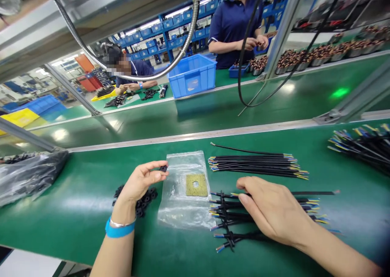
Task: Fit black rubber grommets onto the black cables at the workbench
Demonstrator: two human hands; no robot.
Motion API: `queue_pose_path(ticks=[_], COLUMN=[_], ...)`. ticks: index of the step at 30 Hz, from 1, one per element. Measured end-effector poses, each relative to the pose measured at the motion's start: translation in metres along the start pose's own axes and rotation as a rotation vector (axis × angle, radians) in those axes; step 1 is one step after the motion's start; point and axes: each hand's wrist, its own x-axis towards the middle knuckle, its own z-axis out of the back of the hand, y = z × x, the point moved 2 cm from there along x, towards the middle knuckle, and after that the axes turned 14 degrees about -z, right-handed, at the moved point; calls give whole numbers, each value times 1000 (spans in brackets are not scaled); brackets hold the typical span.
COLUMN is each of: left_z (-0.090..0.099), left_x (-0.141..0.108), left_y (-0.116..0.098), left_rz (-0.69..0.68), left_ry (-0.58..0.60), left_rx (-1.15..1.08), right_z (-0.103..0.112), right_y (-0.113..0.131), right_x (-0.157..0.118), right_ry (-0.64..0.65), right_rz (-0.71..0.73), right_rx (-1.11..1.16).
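My left hand [137, 184] pinches a small black block with a hole [163, 169] between thumb and fingers, above the left edge of a clear plastic bag [174, 206]. Below it, partly hidden by my wrist, lies a pile of similar small black parts [148, 200]. A square yellow sponge with a round hole [191, 191] rests on the bag. My right hand [271, 208] is closed on a black cable [313, 193], its stripped coloured wire end showing past the thumb. Under that hand lie several more cables [243, 237], with black fittings [226, 216] near their left ends.
A bundle of black cables [252, 163] lies behind my right hand, and another cable heap [365, 147] at far right. A filled plastic bag [33, 175] sits at left. Beyond the metal rail [189, 139], two people work near a blue bin [193, 76]. A black cord [240, 74] hangs down.
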Motion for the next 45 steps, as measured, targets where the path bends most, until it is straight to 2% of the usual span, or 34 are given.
queue_pose_path(ticks=[3, 9, 11, 14, 17, 20, 23, 25, 29, 31, 34, 39, 45], left_z=[-19, -65, -82, -105, -120, -125, -124, -120, -116, -118, -121, -121, -119], left_x=[1, 0, -3, -10, -14, -14, -11, -9, -13, -17, -23, -27, -29], left_y=[7, 24, 28, 32, 33, 30, 28, 30, 36, 36, 31, 25, 26], left_rz=[-18, -247, -415, -718, -807, -824, -742, -592, -187, -87, -49, -48, -13], left_ry=[-24, 19, 87, 233, 372, 456, 443, 366, 212, 186, 167, 188, 168], left_rx=[-10, 362, 585, 1069, 1343, 1427, 1291, 1008, 289, 81, -47, -83, -164], right_z=[-3, -8, -9, -10, -10, -9, -9, -10, -16, -19, -22, -21, -12], right_y=[-2, -4, -5, -6, -6, -4, -2, 1, 9, 11, 13, 13, 18], right_x=[1, 2, 1, 0, 0, 0, 0, 0, -4, -5, -5, -5, -5], right_ry=[-11, -61, -76, -81, -68, -108, -147, -137, -47, -21, -15, -22, -105], right_rz=[-38, 0, 24, 56, 83, 70, 23, 10, 67, 86, 65, 26, 91], right_rx=[55, 207, 215, 192, 161, 159, 211, 225, 157, 118, 98, 85, 3])
